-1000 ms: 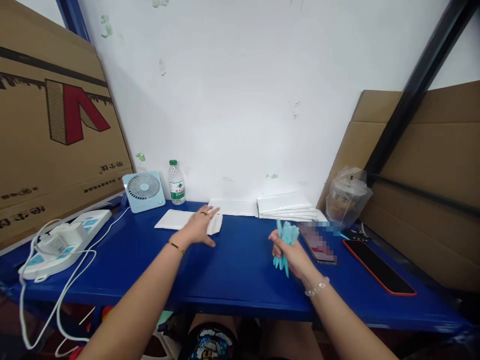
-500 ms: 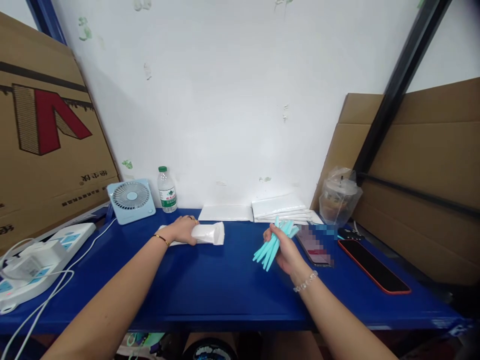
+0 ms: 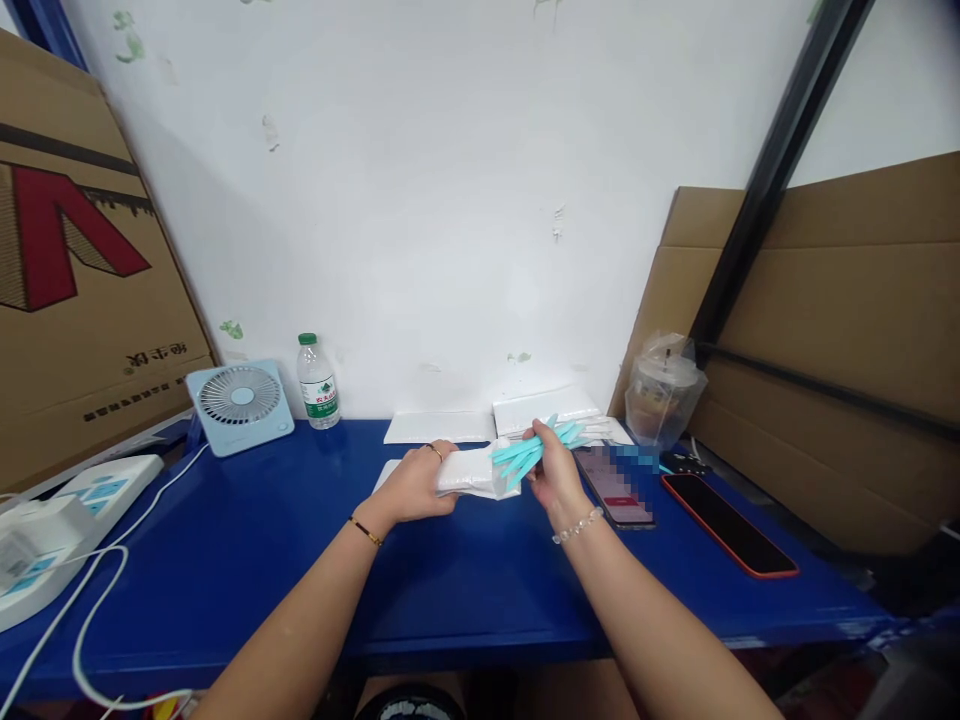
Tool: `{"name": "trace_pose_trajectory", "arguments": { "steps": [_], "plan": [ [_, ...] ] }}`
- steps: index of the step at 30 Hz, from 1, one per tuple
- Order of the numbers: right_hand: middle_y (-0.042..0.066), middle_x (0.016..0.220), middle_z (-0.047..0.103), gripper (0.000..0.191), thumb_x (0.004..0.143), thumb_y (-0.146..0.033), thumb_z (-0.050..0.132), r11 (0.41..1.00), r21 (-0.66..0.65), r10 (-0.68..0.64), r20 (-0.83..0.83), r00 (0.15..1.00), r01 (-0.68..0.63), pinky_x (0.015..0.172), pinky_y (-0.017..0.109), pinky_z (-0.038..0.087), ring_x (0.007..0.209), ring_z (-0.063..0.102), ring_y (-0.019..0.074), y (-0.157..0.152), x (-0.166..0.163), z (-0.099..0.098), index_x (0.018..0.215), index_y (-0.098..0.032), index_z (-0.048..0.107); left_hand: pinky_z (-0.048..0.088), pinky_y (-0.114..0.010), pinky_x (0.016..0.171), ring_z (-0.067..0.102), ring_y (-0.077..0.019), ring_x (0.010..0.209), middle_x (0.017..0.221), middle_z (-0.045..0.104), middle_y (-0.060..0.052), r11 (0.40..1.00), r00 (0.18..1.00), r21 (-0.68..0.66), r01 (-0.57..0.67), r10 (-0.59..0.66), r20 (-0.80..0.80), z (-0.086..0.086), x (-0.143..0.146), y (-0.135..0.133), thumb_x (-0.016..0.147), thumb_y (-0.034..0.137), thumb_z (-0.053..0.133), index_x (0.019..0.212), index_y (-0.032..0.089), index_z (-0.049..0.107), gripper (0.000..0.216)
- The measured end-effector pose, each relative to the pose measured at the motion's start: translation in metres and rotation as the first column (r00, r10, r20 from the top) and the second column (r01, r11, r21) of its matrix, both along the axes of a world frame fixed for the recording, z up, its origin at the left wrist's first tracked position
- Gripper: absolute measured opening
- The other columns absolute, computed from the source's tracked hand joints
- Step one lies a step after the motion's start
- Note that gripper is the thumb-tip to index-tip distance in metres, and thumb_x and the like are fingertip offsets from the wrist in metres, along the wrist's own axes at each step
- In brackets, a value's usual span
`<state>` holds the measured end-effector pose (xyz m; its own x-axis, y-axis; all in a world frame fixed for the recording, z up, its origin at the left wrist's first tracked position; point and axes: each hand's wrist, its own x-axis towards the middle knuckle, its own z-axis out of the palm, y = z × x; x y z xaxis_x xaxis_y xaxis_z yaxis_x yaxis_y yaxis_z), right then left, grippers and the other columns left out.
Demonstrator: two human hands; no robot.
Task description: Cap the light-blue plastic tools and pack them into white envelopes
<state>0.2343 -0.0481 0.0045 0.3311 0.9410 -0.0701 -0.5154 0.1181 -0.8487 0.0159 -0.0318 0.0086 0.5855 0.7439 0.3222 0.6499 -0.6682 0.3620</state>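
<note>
My left hand point(image 3: 418, 482) is closed around a white plastic pouch point(image 3: 471, 470), whose mouth faces right. In my right hand point(image 3: 553, 468) is a bundle of several light-blue flat sticks point(image 3: 520, 458); their exact kind I cannot make out. The sticks' left ends are at the mouth of the pouch, overlapping it. How far they reach inside is hard to tell. Behind my hands, against the wall, lie a flat white packet point(image 3: 439, 427) and a stack of white pouches point(image 3: 544, 408).
Right of my right hand lie a phone point(image 3: 619, 490) with a lit screen and a red-edged phone point(image 3: 727, 525). A bagged drink cup point(image 3: 664, 390) stands behind them. At left are a water bottle point(image 3: 318, 382), a blue fan point(image 3: 241, 405), and a power strip point(image 3: 90, 500) with cables.
My left hand has lifted the white pouch and carried it right. My right hand has moved slightly, bringing the blue sticks to the pouch's mouth. The camera view has shifted a little.
</note>
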Motion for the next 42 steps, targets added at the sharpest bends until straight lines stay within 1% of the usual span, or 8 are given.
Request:
{"name": "trace_pose_trajectory", "arguments": {
  "steps": [12, 16, 21, 25, 29, 35, 39, 42],
  "plan": [
    [-0.007, 0.040, 0.039, 0.024, 0.070, -0.040, 0.061, 0.988, 0.056, -0.152, 0.088, 0.985, 0.147, 0.031, 0.020, 0.020, 0.031, 0.032, 0.0070, -0.008, -0.009, 0.018, 0.061, -0.019, 0.051, 0.043, -0.029, 0.069, 0.056, -0.0210, 0.083, 0.097, 0.057, -0.004, 0.999, 0.991, 0.021, -0.034, 0.031, 0.129, -0.008, -0.008, -0.001, 0.067, 0.026, 0.056, 0.108, 0.020, 0.046, 0.042],
    [-0.007, 0.040, 0.038, 0.026, 0.070, -0.042, 0.060, 0.989, 0.089, -0.131, 0.167, 0.977, 0.117, 0.032, 0.022, 0.020, 0.032, 0.032, 0.0082, -0.007, -0.013, 0.017, 0.061, -0.020, 0.052, 0.043, -0.030, 0.073, 0.056, -0.0220, 0.088, 0.101, 0.057, -0.005, 0.998, 0.989, 0.066, -0.003, -0.007, 0.150, -0.009, -0.005, -0.004, 0.067, 0.027, 0.057, 0.109, 0.021, 0.046, 0.044],
    [-0.006, 0.044, 0.041, 0.031, 0.071, -0.049, 0.060, 0.982, 0.171, -0.128, 0.280, 0.951, 0.082, 0.037, 0.023, 0.024, 0.038, 0.035, 0.0091, -0.009, -0.023, 0.019, 0.062, -0.020, 0.053, 0.041, -0.036, 0.083, 0.053, -0.0279, 0.099, 0.115, 0.053, -0.008, 0.996, 0.994, 0.081, -0.034, 0.026, 0.103, -0.013, 0.007, -0.009, 0.061, 0.034, 0.066, 0.122, 0.021, 0.041, 0.067],
    [-0.003, 0.052, 0.048, 0.033, 0.071, -0.050, 0.060, 0.962, 0.243, -0.213, 0.389, 0.897, 0.123, 0.045, 0.024, 0.033, 0.047, 0.043, 0.0112, -0.009, -0.025, 0.032, 0.061, -0.019, 0.056, 0.039, -0.040, 0.086, 0.052, -0.0302, 0.102, 0.113, 0.053, -0.009, 0.985, 0.989, 0.123, -0.121, 0.108, 0.105, -0.011, 0.020, -0.011, 0.059, 0.024, 0.066, 0.123, 0.023, 0.042, 0.069],
    [0.000, 0.063, 0.056, 0.034, 0.072, -0.050, 0.060, 0.927, 0.352, -0.282, 0.430, 0.857, 0.129, 0.060, 0.025, 0.042, 0.062, 0.051, 0.0151, -0.006, -0.017, 0.056, 0.059, -0.019, 0.056, 0.041, -0.038, 0.087, 0.052, -0.0271, 0.103, 0.114, 0.052, -0.009, 0.975, 0.942, 0.140, -0.174, 0.123, 0.312, -0.004, 0.036, -0.007, 0.061, 0.017, 0.061, 0.122, 0.021, 0.041, 0.064],
    [0.001, 0.076, 0.063, 0.029, 0.071, -0.047, 0.063, 0.957, 0.271, -0.050, 0.513, 0.857, -0.106, 0.069, 0.027, 0.041, 0.075, 0.056, 0.0172, -0.007, -0.015, 0.083, 0.068, -0.018, 0.061, 0.042, -0.037, 0.089, 0.052, -0.0252, 0.105, 0.114, 0.052, -0.009, 0.958, 0.789, 0.155, -0.241, 0.100, 0.606, -0.004, 0.070, -0.005, 0.063, 0.020, 0.062, 0.122, 0.019, 0.037, 0.064],
    [0.001, 0.072, 0.062, 0.031, 0.064, -0.043, 0.071, 0.926, 0.107, 0.190, 0.696, 0.693, -0.362, 0.064, 0.027, 0.039, 0.068, 0.053, 0.0149, -0.013, -0.020, 0.096, 0.076, -0.017, 0.062, 0.044, -0.036, 0.088, 0.053, -0.0241, 0.105, 0.115, 0.053, -0.010, 0.972, 0.711, 0.055, -0.230, 0.129, 0.692, -0.010, 0.081, -0.008, 0.066, 0.024, 0.063, 0.123, 0.019, 0.035, 0.063],
    [-0.001, 0.067, 0.058, 0.033, 0.061, -0.044, 0.073, 0.906, 0.039, 0.240, 0.771, 0.589, -0.421, 0.058, 0.025, 0.036, 0.063, 0.049, 0.0131, -0.016, -0.024, 0.109, 0.076, -0.017, 0.061, 0.044, -0.036, 0.088, 0.053, -0.0235, 0.106, 0.116, 0.053, -0.010, 0.975, 0.668, 0.030, -0.220, 0.128, 0.733, -0.011, 0.079, -0.010, 0.065, 0.025, 0.065, 0.123, 0.019, 0.034, 0.066]
  ]
}}
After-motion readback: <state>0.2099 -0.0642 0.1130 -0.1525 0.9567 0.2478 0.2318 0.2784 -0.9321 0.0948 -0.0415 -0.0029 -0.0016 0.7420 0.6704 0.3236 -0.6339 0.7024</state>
